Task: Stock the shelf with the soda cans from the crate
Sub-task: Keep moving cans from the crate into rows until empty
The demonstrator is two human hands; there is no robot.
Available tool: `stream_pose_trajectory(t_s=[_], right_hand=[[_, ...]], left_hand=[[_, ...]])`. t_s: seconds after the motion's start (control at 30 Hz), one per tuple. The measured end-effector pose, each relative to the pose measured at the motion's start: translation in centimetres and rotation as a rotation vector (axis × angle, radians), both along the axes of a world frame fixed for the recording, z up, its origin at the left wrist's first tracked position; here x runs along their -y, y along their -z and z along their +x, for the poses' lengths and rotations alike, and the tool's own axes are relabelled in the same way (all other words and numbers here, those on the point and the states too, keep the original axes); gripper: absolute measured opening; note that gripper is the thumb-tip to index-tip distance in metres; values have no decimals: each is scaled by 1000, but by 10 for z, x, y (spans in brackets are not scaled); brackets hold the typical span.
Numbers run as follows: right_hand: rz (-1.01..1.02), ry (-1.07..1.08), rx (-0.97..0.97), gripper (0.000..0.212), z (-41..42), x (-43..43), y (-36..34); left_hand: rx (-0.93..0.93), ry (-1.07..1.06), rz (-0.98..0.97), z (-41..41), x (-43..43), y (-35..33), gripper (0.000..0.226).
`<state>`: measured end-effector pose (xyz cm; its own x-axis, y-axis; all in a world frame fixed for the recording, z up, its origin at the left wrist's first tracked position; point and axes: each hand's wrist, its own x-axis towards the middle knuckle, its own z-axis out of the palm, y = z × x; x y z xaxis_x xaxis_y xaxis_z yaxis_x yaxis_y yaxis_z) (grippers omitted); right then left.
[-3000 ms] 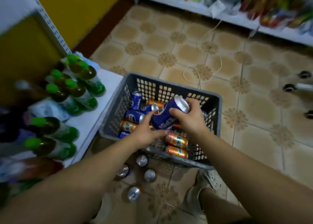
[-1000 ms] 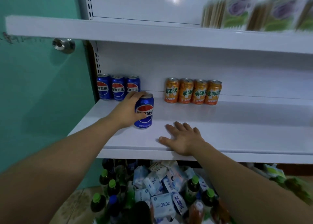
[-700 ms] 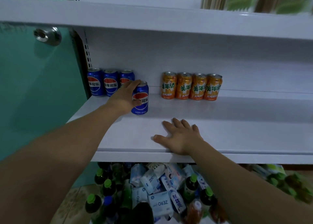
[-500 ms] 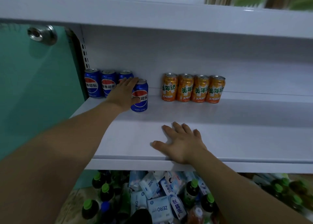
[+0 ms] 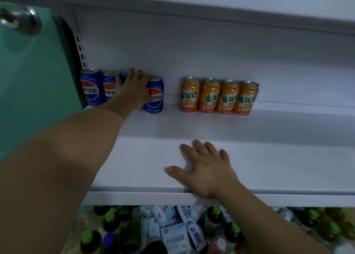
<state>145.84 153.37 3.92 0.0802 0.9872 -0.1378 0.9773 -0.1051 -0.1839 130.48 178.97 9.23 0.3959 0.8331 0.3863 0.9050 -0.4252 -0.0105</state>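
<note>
A blue soda can [image 5: 156, 94] stands upright at the back of the white shelf [image 5: 269, 157]. My left hand [image 5: 131, 90] wraps its left side, thumb across the front. Left of it, two more blue cans [image 5: 91, 87] stand against the back wall; my hand hides a third. Several orange cans [image 5: 219, 96] form a row to the right, with a gap between them and the blue can. My right hand [image 5: 203, 169] lies flat, fingers spread, on the shelf's front edge and holds nothing. The crate is out of view.
A green door [image 5: 34, 80] with a metal knob [image 5: 21, 19] borders the shelf on the left. Another shelf board [image 5: 211, 4] hangs overhead. Below, green-capped bottles [image 5: 109, 221] and white cartons [image 5: 172, 238] crowd the lower shelf.
My left hand has pushed the blue can from mid-shelf back to the rear wall, in line with the other blue cans. My right hand has stayed flat on the shelf edge.
</note>
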Motion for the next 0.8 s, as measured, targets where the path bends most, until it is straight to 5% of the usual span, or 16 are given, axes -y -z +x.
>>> stream_pose_trajectory(t_s=[0.6, 0.8], right_hand=[[14, 9, -16, 85, 0, -1, 0], [42, -14, -3, 74, -4, 4, -8]], left_hand=[[71, -8, -9, 10, 2, 6, 85], [131, 96, -349, 11, 88, 5, 80]])
